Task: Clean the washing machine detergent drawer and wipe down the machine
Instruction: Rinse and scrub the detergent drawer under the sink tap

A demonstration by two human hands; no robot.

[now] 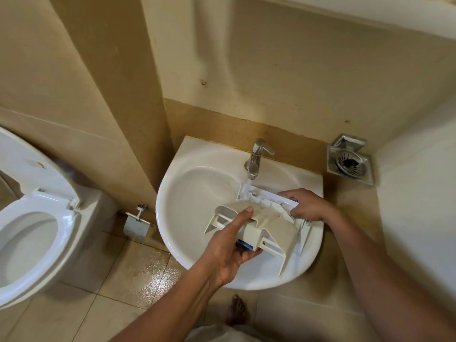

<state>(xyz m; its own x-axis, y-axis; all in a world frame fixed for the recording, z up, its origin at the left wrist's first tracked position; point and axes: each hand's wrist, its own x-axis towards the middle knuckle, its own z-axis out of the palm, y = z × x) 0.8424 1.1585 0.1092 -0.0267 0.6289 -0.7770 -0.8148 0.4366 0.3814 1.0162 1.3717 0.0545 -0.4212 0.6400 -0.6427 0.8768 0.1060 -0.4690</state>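
The cream plastic detergent drawer [267,222] hangs upside down over the white wash basin [187,193], its ribbed underside facing me. My left hand [229,245] grips its near end, thumb on top and fingers curled beneath, beside a blue insert [245,245]. My right hand [306,204] holds the white front panel at the far end. Water runs from the chrome tap [256,156] onto the drawer's far corner.
A toilet [37,218] with raised lid stands at the left. An empty paper holder [137,222] is fixed to the wall by the basin. A floor drain [349,162] lies at the right. The tiles below the basin are wet, and my bare foot [237,309] stands there.
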